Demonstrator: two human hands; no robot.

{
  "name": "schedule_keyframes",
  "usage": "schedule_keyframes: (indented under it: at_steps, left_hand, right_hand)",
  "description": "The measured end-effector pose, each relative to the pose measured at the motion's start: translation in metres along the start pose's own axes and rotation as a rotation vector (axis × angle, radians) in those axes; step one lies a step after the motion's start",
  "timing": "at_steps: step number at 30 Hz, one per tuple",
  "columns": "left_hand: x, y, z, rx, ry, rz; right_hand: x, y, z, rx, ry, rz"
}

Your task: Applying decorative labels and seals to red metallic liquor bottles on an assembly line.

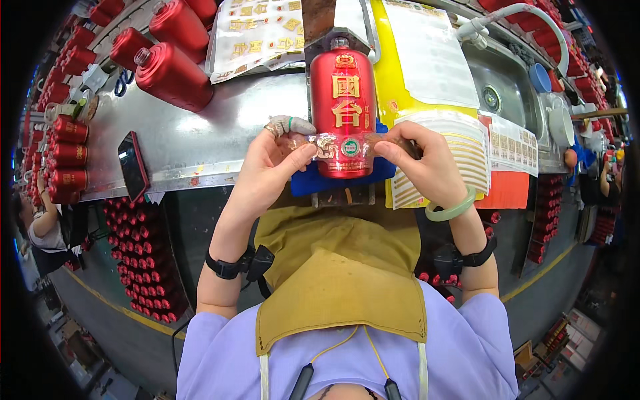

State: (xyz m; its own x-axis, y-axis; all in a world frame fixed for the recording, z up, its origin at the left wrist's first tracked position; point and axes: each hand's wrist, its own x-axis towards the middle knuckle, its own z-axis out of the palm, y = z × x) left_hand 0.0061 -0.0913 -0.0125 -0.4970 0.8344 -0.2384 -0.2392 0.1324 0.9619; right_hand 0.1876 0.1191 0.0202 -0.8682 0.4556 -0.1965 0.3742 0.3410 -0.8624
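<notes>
hands (432, 161) pinch strip (327, 148) — ends partly covered | red bottle (341, 100) — underside hidden

A brushed stainless-steel counter (200, 127) stretches across the upper part of the view, its front edge bowed by the lens and its surface catching pale, whitish reflections. Toward the right, a rectangular stainless-steel sink (510, 70) with a round drain is set into it, beneath a curved white faucet (531, 9). Below the counter spreads a smooth grey-green floor (143, 337), marked with a straight yellow painted line (540, 272). White and brown cardboard boxes (583, 330) stand at lower right. The farthest surroundings blur into the dark rim.
</notes>
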Motion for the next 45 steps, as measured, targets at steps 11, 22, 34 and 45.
schedule_keyframes:
  at_steps: [11, 22, 34, 45]
  left_hand:
    - [0.002, -0.009, 0.002, -0.404, 0.043, -0.055]
    - [0.005, -0.017, 0.008, -0.244, 0.098, -0.030]
    - [0.007, -0.014, 0.009, -0.244, 0.118, -0.039]
    - [0.006, -0.015, 0.008, -0.203, 0.105, -0.050]
  right_hand:
    - [0.002, 0.017, 0.016, 0.186, 0.059, -0.025]
    - [0.004, 0.021, 0.022, 0.402, 0.047, 0.048]
    - [0.004, 0.024, 0.024, 0.414, 0.061, 0.033]
    - [0.005, 0.024, 0.025, 0.426, 0.051, 0.033]
